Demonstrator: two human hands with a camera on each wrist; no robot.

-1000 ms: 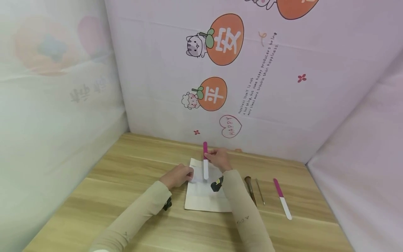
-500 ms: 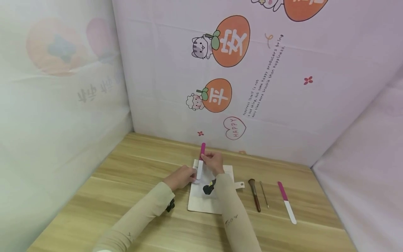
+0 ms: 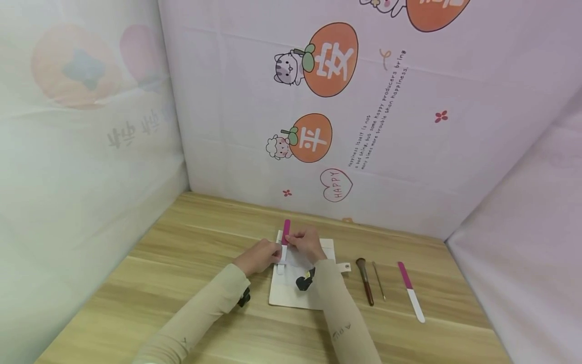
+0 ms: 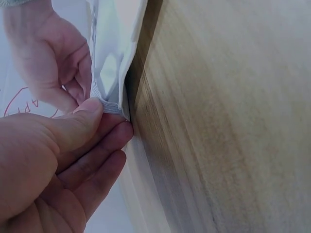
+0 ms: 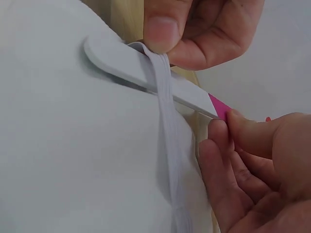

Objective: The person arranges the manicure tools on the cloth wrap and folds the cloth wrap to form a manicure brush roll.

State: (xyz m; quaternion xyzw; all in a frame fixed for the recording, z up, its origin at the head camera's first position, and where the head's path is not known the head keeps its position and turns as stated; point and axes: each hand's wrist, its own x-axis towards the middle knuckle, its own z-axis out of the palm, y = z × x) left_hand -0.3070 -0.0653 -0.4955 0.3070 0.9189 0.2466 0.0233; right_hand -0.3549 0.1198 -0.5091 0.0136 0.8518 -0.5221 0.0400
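A pink-and-white nail file [image 3: 286,231] is pinched near its pink part between the thumb and fingers of my right hand [image 3: 308,243]. In the right wrist view its white end [image 5: 116,58] passes beneath a white elastic band [image 5: 167,116]. My left hand [image 3: 259,256] pinches that band at the left edge of a flat, cream-white case [image 3: 295,296], lifting it off the surface. The case lies open on the table, with a snap tab [image 3: 344,267] sticking out on its right. In the left wrist view the left thumb and fingers [image 4: 90,107] grip the band's end.
Right of the case lie a brush with a dark wooden handle [image 3: 366,283], a thin metal stick [image 3: 379,281] and a second pink-and-white nail file [image 3: 411,291]. Printed white cloth walls [image 3: 245,167] enclose the wooden table [image 3: 213,222] at the back and sides.
My right hand has carried the nail file left to the band, then down toward me, so its white tip now shows below the band. The left hand stays at the case's left edge.
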